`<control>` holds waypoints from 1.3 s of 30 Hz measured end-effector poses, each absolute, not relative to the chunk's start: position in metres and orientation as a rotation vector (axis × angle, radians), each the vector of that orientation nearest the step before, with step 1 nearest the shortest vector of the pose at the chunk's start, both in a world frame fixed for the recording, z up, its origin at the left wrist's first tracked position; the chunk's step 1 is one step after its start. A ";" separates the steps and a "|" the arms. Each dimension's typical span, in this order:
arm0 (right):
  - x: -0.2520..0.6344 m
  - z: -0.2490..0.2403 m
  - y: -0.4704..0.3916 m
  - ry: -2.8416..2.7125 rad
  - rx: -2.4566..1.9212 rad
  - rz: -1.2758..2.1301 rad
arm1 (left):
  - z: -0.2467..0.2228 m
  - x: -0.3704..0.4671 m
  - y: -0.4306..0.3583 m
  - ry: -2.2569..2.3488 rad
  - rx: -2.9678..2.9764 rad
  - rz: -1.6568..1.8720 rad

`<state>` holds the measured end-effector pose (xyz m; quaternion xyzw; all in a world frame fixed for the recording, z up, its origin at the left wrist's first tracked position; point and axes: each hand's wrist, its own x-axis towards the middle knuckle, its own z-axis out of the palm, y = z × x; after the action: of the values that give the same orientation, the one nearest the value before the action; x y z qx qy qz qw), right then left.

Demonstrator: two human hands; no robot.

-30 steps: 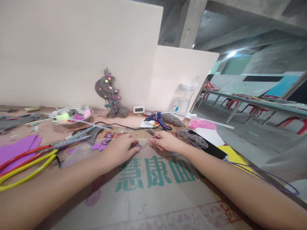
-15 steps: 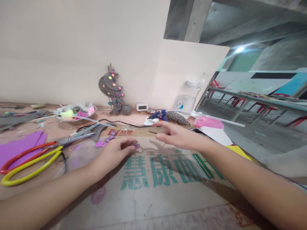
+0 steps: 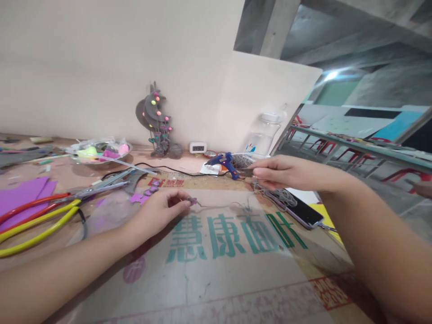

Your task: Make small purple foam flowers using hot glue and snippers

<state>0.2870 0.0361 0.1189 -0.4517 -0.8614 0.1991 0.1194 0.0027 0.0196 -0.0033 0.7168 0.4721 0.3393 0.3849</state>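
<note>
My left hand [image 3: 168, 206] rests low over the plastic-covered board, its thumb and fingertips closed on a small purple-grey piece [image 3: 192, 200]. A thin grey yarn [image 3: 219, 206] trails right from that piece across the board. My right hand [image 3: 280, 173] is raised beside the blue glue gun [image 3: 231, 167], pinching a slim dark tool [image 3: 247, 172] whose exact kind is unclear. Below this hand lie loose coils of grey yarn [image 3: 283, 198], partly on a phone [image 3: 307, 211]. Small purple cut pieces [image 3: 138, 198] sit left of my left hand.
Scissors [image 3: 77, 202] with red and yellow handles lie at left near purple sheets [image 3: 25, 198]. Behind stand a bowl [image 3: 101, 155] of coloured bits, a grey moon-shaped decoration [image 3: 155, 117], a small digital clock [image 3: 197, 147] and a clear bottle [image 3: 265, 132]. A black cord [image 3: 168, 170] crosses the table.
My right hand has moved right and slightly up, away from my left hand, with the dark tool, uncovering the glue gun and the phone. My left hand keeps its pinch.
</note>
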 end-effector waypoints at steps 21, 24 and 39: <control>0.200 0.008 0.035 -2.167 -1.180 0.476 | -0.003 0.002 0.021 1.109 1.785 0.863; 0.195 -0.001 0.030 -2.218 -1.162 0.458 | -0.005 0.002 0.022 1.116 1.797 0.880; 0.199 -0.003 0.032 -2.101 -1.061 0.521 | -0.001 0.003 0.023 1.067 1.858 0.871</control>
<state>0.1987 0.0316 -0.0032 -0.4112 -0.8139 0.2019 0.3575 0.0027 0.0227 -0.0005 0.7355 0.4223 0.3446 0.4026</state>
